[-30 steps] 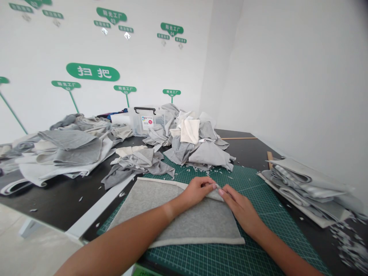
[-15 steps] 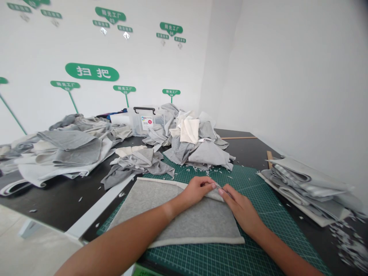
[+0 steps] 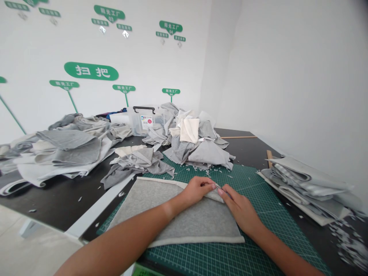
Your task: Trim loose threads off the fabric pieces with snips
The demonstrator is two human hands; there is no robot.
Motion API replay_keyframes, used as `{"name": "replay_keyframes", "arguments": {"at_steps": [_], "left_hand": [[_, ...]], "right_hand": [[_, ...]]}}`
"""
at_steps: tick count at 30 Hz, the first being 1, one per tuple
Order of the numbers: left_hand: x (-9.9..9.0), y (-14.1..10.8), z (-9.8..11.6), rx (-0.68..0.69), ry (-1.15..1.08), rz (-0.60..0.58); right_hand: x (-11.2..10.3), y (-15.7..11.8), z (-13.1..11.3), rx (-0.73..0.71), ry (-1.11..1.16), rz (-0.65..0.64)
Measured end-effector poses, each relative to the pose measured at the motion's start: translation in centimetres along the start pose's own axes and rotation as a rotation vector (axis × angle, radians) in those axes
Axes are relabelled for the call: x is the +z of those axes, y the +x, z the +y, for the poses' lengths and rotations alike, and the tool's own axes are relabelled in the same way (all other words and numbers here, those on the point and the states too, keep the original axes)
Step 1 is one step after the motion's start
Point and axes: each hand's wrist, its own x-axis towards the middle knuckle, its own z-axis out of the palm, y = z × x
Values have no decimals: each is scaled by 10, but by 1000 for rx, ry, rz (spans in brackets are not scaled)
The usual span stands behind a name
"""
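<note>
A grey piece of fabric (image 3: 161, 195) with pale edges lies on the green cutting mat (image 3: 207, 253). At its far right edge, my left hand (image 3: 199, 189) pinches the cloth between thumb and fingers. Right beside it, my right hand (image 3: 240, 205) grips the same edge, fingers closed and thumb pressing on top. The edge is lifted and gathered where the two hands meet. Whether a small tool sits between the fingertips cannot be made out.
Grey and cream cloths are heaped at left (image 3: 69, 147) and behind the mat (image 3: 198, 134), by a clear plastic box (image 3: 143, 120). Folded fabric (image 3: 307, 188) is stacked at right, with scraps (image 3: 349, 245) nearby. Green signs (image 3: 91, 71) mark the wall.
</note>
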Motion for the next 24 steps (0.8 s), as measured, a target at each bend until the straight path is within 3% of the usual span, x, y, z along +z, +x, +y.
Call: {"name": "replay_keyframes", "arguments": {"at_steps": [24], "left_hand": [[0, 0, -1, 1, -1, -8]], "right_hand": [[4, 1, 3, -1, 95, 10]]}}
